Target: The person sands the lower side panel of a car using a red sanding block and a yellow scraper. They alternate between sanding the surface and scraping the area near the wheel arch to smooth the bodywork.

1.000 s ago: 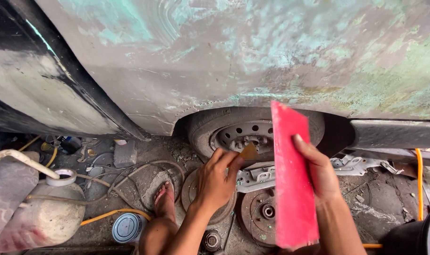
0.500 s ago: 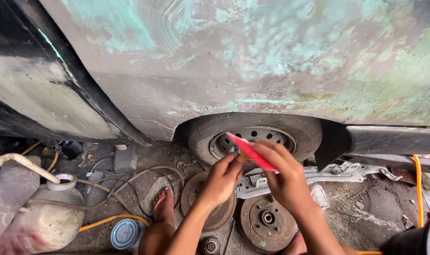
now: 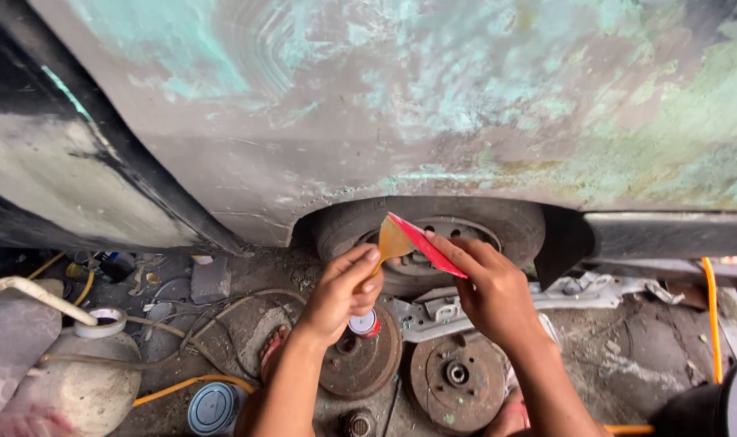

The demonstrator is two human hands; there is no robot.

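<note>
My left hand [image 3: 340, 295] grips a small amber plastic spreader [image 3: 391, 243], its blade raised against a red flat board [image 3: 426, 244]. My right hand [image 3: 490, 291] holds that red board by its lower edge, tilted and seen nearly edge-on. Both hands meet in front of a car wheel [image 3: 433, 235] set in its arch. Above them spreads the car's sanded body panel [image 3: 384, 105], patched grey, green and brown.
Two rusty brake discs [image 3: 453, 380] lie on the dirty ground under my hands, a small red-capped can [image 3: 364, 324] on one. A tin lid [image 3: 213, 407], tape roll [image 3: 99, 321], orange hose [image 3: 715, 316], cables and a metal bracket [image 3: 433, 311] lie around. My sandalled foot [image 3: 273, 348] shows below.
My right hand has brought the red board down from upright to a tilted, edge-on position by the wheel. My left hand has lifted the spreader up against it.
</note>
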